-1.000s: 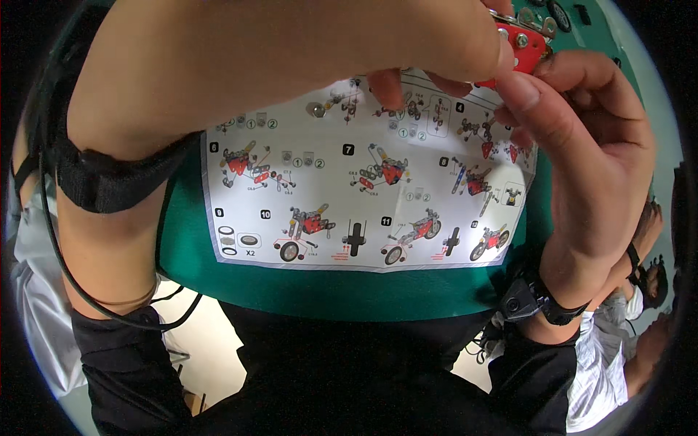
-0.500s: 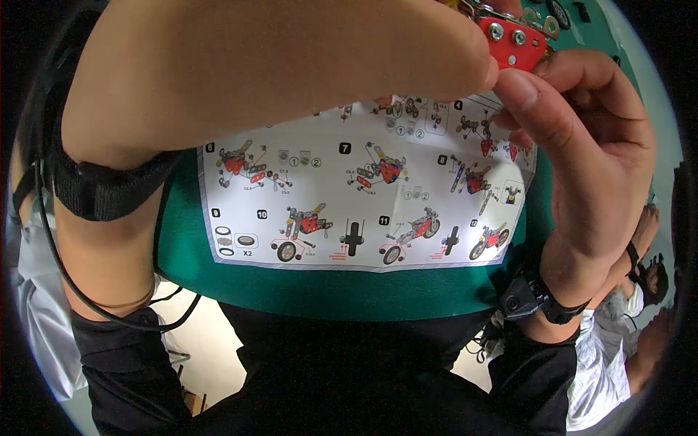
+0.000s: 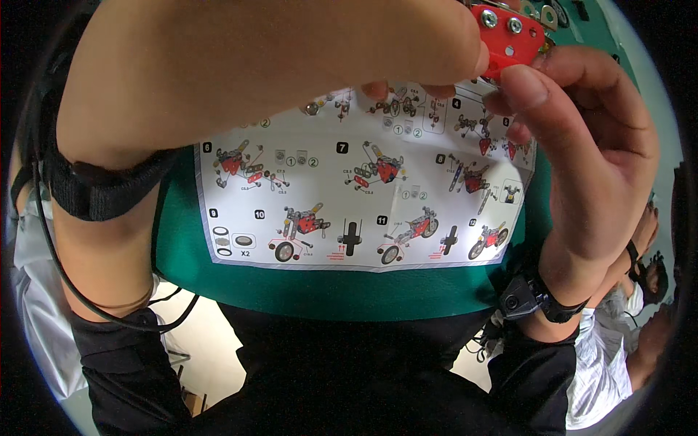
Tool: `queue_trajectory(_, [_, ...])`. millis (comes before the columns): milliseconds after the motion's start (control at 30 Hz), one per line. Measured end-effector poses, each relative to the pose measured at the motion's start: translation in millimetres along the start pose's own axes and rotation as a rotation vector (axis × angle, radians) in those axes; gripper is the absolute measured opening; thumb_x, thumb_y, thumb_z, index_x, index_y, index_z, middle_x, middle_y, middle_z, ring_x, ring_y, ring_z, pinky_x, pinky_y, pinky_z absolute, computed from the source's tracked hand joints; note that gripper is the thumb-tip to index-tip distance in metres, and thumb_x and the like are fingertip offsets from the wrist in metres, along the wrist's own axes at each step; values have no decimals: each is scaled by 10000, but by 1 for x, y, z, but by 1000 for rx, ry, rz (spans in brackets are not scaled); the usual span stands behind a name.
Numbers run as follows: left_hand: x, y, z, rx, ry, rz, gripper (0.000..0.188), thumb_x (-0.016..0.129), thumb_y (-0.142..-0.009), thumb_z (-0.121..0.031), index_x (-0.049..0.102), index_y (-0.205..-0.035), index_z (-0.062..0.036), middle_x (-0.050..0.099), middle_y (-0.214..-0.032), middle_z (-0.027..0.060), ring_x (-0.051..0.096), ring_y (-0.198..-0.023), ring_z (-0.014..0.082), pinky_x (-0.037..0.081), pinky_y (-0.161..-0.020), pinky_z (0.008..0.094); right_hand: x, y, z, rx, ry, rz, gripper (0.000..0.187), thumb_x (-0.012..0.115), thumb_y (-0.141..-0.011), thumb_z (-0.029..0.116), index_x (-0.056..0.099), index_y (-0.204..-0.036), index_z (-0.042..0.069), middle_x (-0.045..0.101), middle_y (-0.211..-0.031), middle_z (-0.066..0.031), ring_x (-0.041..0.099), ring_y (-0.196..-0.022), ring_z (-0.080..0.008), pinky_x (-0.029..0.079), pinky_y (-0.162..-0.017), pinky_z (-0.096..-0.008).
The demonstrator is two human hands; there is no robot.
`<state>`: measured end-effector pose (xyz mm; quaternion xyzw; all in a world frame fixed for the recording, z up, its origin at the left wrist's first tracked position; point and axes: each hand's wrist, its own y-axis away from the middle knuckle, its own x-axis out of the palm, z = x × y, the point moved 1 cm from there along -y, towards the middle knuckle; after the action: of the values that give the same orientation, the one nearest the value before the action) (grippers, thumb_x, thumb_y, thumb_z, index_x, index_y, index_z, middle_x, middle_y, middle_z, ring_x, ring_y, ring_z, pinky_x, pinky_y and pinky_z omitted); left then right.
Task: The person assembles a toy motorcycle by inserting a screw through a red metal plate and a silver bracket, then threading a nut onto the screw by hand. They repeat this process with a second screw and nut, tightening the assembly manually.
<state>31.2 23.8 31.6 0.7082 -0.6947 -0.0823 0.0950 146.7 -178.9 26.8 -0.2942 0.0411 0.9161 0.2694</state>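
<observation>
High in the view, my left hand (image 3: 456,45) is closed on a red metal model part (image 3: 509,38), a perforated plate with silvery bolts through it and metal strips behind. My left thumb presses on the plate's left side, and the fingers are mostly hidden beneath my hand. At the plate's lower right corner, my right hand (image 3: 592,123) has its thumb and index finger bent together. Whether something small sits between those fingertips I cannot make out. Below both hands lies a printed instruction sheet (image 3: 363,189) with drawings of a motorcycle model's assembly steps.
The sheet rests on a green table mat (image 3: 305,294). Beyond my right hand, a small black wheel (image 3: 558,13) and a dark piece (image 3: 580,10) lie at the far right. Another person's hand (image 3: 646,229) shows at the right rim. A black cable (image 3: 109,320) runs along my left arm.
The red model part has shifted slightly left and up and tilted a little. My right thumb has come slightly away from the plate's lower edge.
</observation>
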Motion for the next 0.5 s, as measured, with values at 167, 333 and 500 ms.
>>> queue_trajectory(167, [-1, 17, -8, -14, -13, -45, 387, 686, -901, -51, 587, -1233, 120, 703, -1041, 212, 704, -885, 190, 598, -763, 292, -1, -6, 0, -77, -30, 42, 176, 667, -952, 111, 655, -1088, 0, 715, -941, -97, 716, -861, -168, 503, -677, -228])
queue_trajectory(333, [-3, 4, 4, 16, 15, -15, 388, 687, -900, -47, 585, -1235, 121, 702, -1044, 214, 704, -892, 192, 599, -769, 294, -8, 2, -9, -39, -7, -4, 187, 679, -932, 75, 670, -1093, -21, 706, -964, -103, 650, -790, -122, 489, -689, -226])
queue_trajectory(500, [-4, 11, 3, 10, 3, -30, 389, 687, -899, -43, 583, -1236, 121, 701, -1048, 217, 704, -898, 194, 599, -775, 296, -3, 1, -4, -41, 3, -31, 176, 688, -920, 68, 679, -1069, -25, 699, -968, -90, 614, -761, -111, 484, -696, -229])
